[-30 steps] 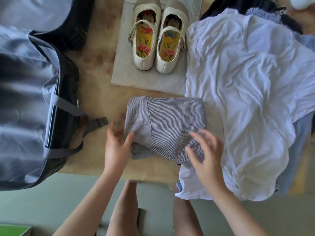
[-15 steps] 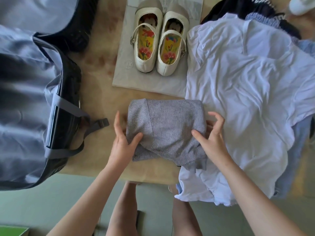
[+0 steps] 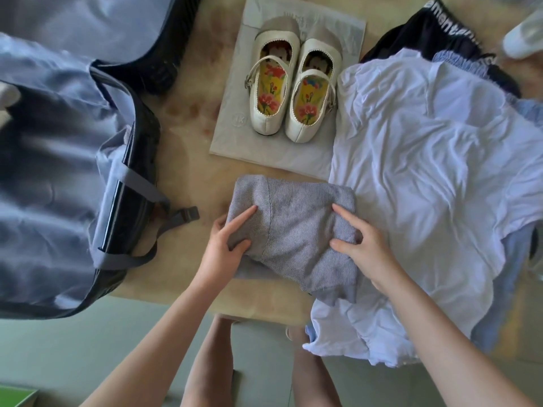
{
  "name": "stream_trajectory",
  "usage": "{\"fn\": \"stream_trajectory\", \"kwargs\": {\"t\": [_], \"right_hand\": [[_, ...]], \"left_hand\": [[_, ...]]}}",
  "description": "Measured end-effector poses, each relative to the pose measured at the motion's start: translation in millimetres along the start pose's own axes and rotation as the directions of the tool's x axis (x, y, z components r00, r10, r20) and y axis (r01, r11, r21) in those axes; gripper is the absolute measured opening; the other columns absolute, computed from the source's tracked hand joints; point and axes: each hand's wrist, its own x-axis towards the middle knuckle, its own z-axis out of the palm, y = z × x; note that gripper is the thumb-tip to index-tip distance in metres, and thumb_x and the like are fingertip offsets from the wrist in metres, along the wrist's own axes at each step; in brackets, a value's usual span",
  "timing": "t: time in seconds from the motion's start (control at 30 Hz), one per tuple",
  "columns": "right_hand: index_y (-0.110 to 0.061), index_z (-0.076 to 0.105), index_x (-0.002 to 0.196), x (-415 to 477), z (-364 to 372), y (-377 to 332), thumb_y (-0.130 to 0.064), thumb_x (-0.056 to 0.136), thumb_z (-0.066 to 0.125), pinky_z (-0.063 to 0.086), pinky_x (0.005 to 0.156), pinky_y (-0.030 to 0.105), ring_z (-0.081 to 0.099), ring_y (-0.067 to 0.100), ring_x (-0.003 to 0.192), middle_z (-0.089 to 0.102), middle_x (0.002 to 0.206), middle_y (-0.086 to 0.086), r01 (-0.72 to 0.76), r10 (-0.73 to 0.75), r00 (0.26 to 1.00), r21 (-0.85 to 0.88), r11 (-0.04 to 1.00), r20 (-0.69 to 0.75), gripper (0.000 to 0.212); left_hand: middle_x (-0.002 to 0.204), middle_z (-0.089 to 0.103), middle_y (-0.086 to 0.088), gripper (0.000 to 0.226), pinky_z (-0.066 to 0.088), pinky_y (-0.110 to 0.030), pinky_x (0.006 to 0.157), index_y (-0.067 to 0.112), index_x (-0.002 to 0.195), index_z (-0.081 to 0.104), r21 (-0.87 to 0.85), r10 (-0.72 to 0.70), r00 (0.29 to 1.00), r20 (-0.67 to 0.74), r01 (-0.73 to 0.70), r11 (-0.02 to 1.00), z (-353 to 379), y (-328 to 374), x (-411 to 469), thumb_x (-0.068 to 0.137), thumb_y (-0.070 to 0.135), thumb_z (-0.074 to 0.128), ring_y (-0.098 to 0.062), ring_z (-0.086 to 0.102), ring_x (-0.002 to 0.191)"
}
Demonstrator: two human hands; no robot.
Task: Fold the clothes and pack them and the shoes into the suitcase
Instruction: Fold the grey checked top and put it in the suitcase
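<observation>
A folded grey striped garment (image 3: 296, 221) lies at the table's near edge. My left hand (image 3: 223, 245) grips its left side, thumb and forefinger on top and the other fingers tucked under. My right hand (image 3: 363, 248) pinches its right side the same way. A pair of cream strap shoes (image 3: 291, 92) with flowered insoles stands on a pale cloth bag (image 3: 293, 154) behind it. The open suitcase (image 3: 58, 177), lined in blue-grey fabric with grey straps, lies at the left. A crumpled white shirt (image 3: 426, 171) spreads out at the right.
Black clothing with white lettering (image 3: 435, 33) and light blue garments (image 3: 505, 289) lie under and behind the white shirt. A loose strap buckle (image 3: 188, 214) rests on the beige table (image 3: 191, 118) between the suitcase and the grey garment. My knees show below the table edge.
Both hands have closed in from beside the grey garment onto its two sides, and their fingers now curl round the edges. The garment has not visibly left the table.
</observation>
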Motion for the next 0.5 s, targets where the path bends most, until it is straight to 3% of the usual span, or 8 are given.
{"fn": "stream_trajectory", "kwargs": {"t": [0.03, 0.13, 0.2, 0.27, 0.3, 0.4, 0.47, 0.5], "right_hand": [[-0.045, 0.054, 0.123, -2.1, 0.0, -4.1, 0.006, 0.077, 0.071, 0.042, 0.094, 0.010, 0.055, -0.010, 0.105, 0.057, 0.127, -0.003, -0.002, 0.002, 1.000, 0.021, 1.000, 0.016, 0.071], [-0.042, 0.056, 0.126, -13.2, 1.1, -19.2, 0.007, 0.074, 0.072, 0.044, 0.103, 0.030, 0.058, 0.004, 0.110, 0.057, 0.126, 0.001, 0.013, -0.013, 1.000, -0.007, 1.000, -0.027, 0.073], [-0.038, 0.055, 0.128, -22.2, 5.3, -34.9, 0.006, 0.074, 0.072, 0.035, 0.107, 0.017, 0.046, -0.008, 0.115, 0.043, 0.131, 0.001, 0.056, -0.062, 0.995, -0.074, 0.996, -0.082, 0.072], [-0.034, 0.053, 0.130, -29.6, 14.3, -54.6, 0.006, 0.076, 0.071, 0.025, 0.096, -0.004, 0.033, -0.028, 0.111, 0.031, 0.134, -0.004, 0.100, -0.111, 0.988, -0.106, 0.989, -0.111, 0.069], [-0.036, 0.052, 0.129, -32.6, 19.8, -63.6, 0.006, 0.077, 0.070, 0.023, 0.092, -0.007, 0.031, -0.031, 0.111, 0.029, 0.135, -0.005, 0.115, -0.128, 0.984, -0.104, 0.988, -0.123, 0.069], [-0.046, 0.048, 0.126, -40.6, 40.9, -95.8, 0.000, 0.080, 0.071, 0.021, 0.090, -0.009, 0.031, -0.016, 0.123, 0.026, 0.136, -0.009, 0.134, -0.142, 0.984, -0.076, 0.988, -0.106, 0.069], [-0.050, 0.046, 0.125, -42.0, 60.4, -121.7, -0.002, 0.081, 0.071, 0.022, 0.090, -0.009, 0.030, -0.010, 0.127, 0.027, 0.137, -0.012, 0.163, -0.168, 0.982, -0.060, 0.985, -0.089, 0.069], [-0.051, 0.045, 0.125, -41.9, 72.4, -136.8, -0.003, 0.081, 0.072, 0.022, 0.091, -0.008, 0.029, -0.015, 0.126, 0.027, 0.136, -0.015, 0.194, -0.198, 0.976, -0.049, 0.980, -0.089, 0.070]], "left_hand": [[0.135, 0.047, 0.005, 0.071, 0.033, -0.018, 0.109, 0.043, 0.131, 0.051, -0.022, 0.002, 1.000, 0.013, -0.002, 1.000, -3.3, 1.6, 1.4, 0.085, -0.010, 0.057, -0.003, 0.045, 0.124], [0.133, 0.051, 0.009, 0.073, 0.035, -0.027, 0.111, 0.043, 0.128, 0.054, -0.043, 0.039, 0.999, 0.012, -0.038, 0.998, -16.7, 13.8, 2.5, 0.083, -0.014, 0.056, -0.005, 0.045, 0.127], [0.132, 0.051, 0.010, 0.075, 0.034, -0.027, 0.111, 0.045, 0.124, 0.056, -0.063, 0.075, 0.997, -0.012, -0.075, 0.995, -29.3, 25.6, 2.2, 0.080, -0.016, 0.056, -0.003, 0.044, 0.126], [0.138, 0.049, 0.009, 0.079, 0.033, -0.028, 0.113, 0.047, 0.121, 0.058, -0.078, 0.115, 0.992, -0.047, -0.118, 0.990, -47.8, 36.0, 1.5, 0.078, -0.018, 0.054, -0.004, 0.041, 0.131], [0.141, 0.047, 0.008, 0.080, 0.033, -0.026, 0.112, 0.048, 0.120, 0.058, -0.081, 0.130, 0.989, -0.066, -0.135, 0.987, -59.4, 40.7, 1.5, 0.077, -0.019, 0.053, -0.005, 0.039, 0.134], [0.146, 0.044, 0.009, 0.081, 0.030, -0.007, 0.105, 0.048, 0.119, 0.059, -0.041, 0.177, 0.976, -0.128, -0.184, 0.982, -101.0, 54.2, 0.1, 0.077, -0.020, 0.052, -0.003, 0.035, 0.136], [0.146, 0.042, 0.011, 0.080, 0.027, -0.005, 0.105, 0.046, 0.122, 0.059, -0.007, 0.204, 0.966, -0.161, -0.208, 0.978, -135.9, 61.4, -1.7, 0.077, -0.020, 0.051, -0.002, 0.033, 0.138], [0.146, 0.042, 0.011, 0.081, 0.026, -0.008, 0.108, 0.045, 0.123, 0.058, 0.011, 0.221, 0.959, -0.178, -0.223, 0.975, -155.7, 63.6, -2.9, 0.076, -0.020, 0.052, -0.001, 0.032, 0.138]]}}
